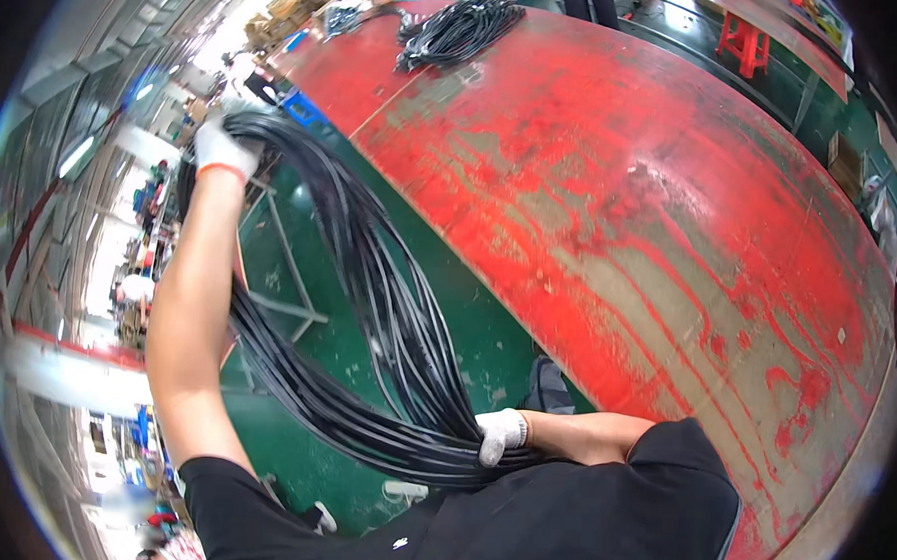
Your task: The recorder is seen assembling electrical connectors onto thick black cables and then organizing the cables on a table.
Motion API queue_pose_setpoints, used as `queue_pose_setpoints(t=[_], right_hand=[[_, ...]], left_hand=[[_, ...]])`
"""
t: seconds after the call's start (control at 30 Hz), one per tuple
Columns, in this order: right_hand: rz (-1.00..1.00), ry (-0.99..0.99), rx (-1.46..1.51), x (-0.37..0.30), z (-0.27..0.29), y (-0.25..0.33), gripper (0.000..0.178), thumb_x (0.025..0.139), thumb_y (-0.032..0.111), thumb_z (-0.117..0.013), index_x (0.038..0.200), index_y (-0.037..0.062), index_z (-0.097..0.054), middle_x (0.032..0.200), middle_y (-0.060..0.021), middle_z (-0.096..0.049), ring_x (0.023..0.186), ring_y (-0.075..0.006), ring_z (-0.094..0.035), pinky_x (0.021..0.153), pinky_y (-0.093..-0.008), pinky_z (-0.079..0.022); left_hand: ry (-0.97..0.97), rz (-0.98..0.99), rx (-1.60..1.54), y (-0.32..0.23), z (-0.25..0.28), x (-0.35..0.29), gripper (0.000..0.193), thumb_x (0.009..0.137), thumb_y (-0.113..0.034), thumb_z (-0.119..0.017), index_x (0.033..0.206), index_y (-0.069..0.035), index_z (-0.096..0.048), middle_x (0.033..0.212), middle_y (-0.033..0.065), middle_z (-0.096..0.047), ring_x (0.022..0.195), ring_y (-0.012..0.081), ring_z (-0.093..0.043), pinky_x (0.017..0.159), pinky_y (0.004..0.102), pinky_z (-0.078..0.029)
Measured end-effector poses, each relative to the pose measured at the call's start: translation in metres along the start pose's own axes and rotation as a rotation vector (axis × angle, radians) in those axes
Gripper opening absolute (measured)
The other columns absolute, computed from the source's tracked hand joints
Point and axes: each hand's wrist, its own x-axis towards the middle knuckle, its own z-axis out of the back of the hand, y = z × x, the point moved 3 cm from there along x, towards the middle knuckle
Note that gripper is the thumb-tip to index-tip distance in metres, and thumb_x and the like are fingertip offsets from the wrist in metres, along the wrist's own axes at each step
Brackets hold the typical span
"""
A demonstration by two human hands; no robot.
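A long looped bundle of black cables (356, 226) stretches between my two hands, over the floor beside the table. My left hand (224, 152), in a white glove with an orange cuff, is raised at the far left and closed round the upper end of the loop. Its fingers are partly blurred. Close to my waist, my right hand (503, 437), also white-gloved, grips the near end of the bundle, thumb on top. Between the hands the strands part into two sagging runs.
A big red table (613, 187) with worn paint fills the right side. On its far end lies another heap of black cables (459, 28). A red stool (744, 43) stands beyond it. Metal legs (290, 248) rise from the green floor at the left. People and boxes are further off.
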Motion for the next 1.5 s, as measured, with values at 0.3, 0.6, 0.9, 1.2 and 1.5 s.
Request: queue_pose_setpoints(t=[0.3, 0.6, 0.9, 1.2, 1.5], right_hand=[[0.820, -0.649, 0.415, -0.021, 0.211, 0.266, 0.050, 0.104, 0.035, -0.067, 0.143, 0.0042, -0.063, 0.126, -0.0096, -0.071, 0.109, -0.0227, -0.069, 0.095, -0.0401, -0.056], [1.202, -1.200, 0.334, -0.119, 0.498, 0.420, 0.065, 0.099, 0.071, -0.061, 0.106, 0.0082, -0.075, 0.091, -0.0099, -0.076, 0.083, -0.0265, -0.075, 0.075, -0.0406, -0.063], [0.978, -1.864, 0.376, 0.014, 0.507, 0.304, 0.055, 0.095, 0.023, -0.079, 0.145, 0.0145, -0.056, 0.110, -0.0114, -0.074, 0.090, -0.0299, -0.075, 0.086, -0.0471, -0.064], [0.813, -1.984, 0.641, 0.044, 0.569, 0.402, 0.027, 0.098, 0.032, -0.074, 0.102, 0.0047, -0.076, 0.090, -0.0123, -0.079, 0.074, -0.0309, -0.074, 0.073, -0.0471, -0.063], [0.886, -1.735, 0.370, -0.040, 0.642, 0.575, 0.050, 0.102, 0.059, -0.066, 0.109, 0.0105, -0.077, 0.098, -0.0124, -0.080, 0.085, -0.0308, -0.076, 0.085, -0.0491, -0.063]], left_hand=[[1.120, -0.961, 1.155, 0.162, -0.248, 0.146, 0.038, 0.104, -0.021, -0.064, 0.134, 0.002, -0.064, 0.129, 0.0122, -0.069, 0.114, 0.0274, -0.068, 0.102, 0.0362, -0.054], [1.071, 0.357, 1.104, 0.572, 0.080, 0.080, 0.070, 0.109, -0.054, -0.052, 0.158, -0.005, -0.047, 0.149, 0.0316, -0.059, 0.137, 0.0450, -0.060, 0.113, 0.0458, -0.049], [1.158, 0.367, 1.335, 0.513, 0.090, 0.104, 0.137, 0.065, -0.050, -0.095, 0.166, -0.003, -0.015, 0.137, 0.0314, -0.063, 0.130, 0.0454, -0.064, 0.109, 0.0505, -0.053], [1.129, 0.782, 0.925, 0.497, 0.058, 0.225, 0.120, 0.069, -0.045, -0.087, 0.164, -0.011, -0.021, 0.132, 0.0246, -0.071, 0.123, 0.0417, -0.070, 0.103, 0.0475, -0.057], [1.050, 0.636, 0.814, 0.588, -0.080, 0.342, 0.095, 0.070, -0.036, -0.089, 0.149, 0.000, -0.049, 0.132, 0.0232, -0.072, 0.125, 0.0333, -0.069, 0.108, 0.0396, -0.054]])
